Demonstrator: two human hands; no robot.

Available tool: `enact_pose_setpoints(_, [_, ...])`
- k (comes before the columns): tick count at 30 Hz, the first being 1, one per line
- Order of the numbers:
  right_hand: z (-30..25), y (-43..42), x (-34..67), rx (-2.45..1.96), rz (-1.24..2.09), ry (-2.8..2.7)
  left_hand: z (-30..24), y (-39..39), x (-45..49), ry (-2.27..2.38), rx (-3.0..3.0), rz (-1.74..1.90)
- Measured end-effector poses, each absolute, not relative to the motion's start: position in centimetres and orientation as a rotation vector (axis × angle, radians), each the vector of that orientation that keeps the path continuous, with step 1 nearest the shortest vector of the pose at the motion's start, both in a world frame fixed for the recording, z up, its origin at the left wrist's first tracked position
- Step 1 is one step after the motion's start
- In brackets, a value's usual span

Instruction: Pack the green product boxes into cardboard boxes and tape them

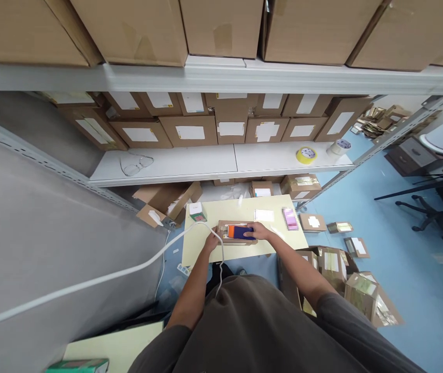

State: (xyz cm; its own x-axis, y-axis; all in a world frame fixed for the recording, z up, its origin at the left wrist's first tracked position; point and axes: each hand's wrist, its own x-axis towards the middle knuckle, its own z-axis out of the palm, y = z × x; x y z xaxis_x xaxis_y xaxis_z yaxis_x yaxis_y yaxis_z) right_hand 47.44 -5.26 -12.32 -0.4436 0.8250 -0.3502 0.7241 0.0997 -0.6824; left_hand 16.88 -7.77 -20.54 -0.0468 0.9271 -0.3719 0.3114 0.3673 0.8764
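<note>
A small cardboard box (222,239) lies on the pale yellow table (201,251) in front of me. Over its top is a dark blue and orange packet (240,232), and my right hand (259,231) grips its right end. My left hand (212,241) holds the cardboard box at its left side, with the fingers partly hidden. Whether the packet rests inside the box or on top of it, I cannot tell. Behind the box lies a white paper (263,215). A small white and green box (197,211) stands at the table's back left.
Pink packets (290,218) lie at the table's right. A white cable (128,270) crosses the view from the left. The shelf (205,163) ahead carries glasses (138,165), yellow tape (306,155) and labelled boxes. An open carton (167,202) stands left; several parcels (330,261) are at right.
</note>
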Motion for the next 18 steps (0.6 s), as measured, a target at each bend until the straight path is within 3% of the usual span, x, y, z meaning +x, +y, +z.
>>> enact_pose_setpoints(12, [-11.3,-5.1,46.5,-1.657,1.333,-2.206,-22.0,-8.0,19.8,1.856,1.191,0.544])
enact_pose_setpoints(18, [-9.6,-5.8,51.4,-1.786,1.329,-2.124,-21.9,-8.4,20.5,1.949,1.238,0.426])
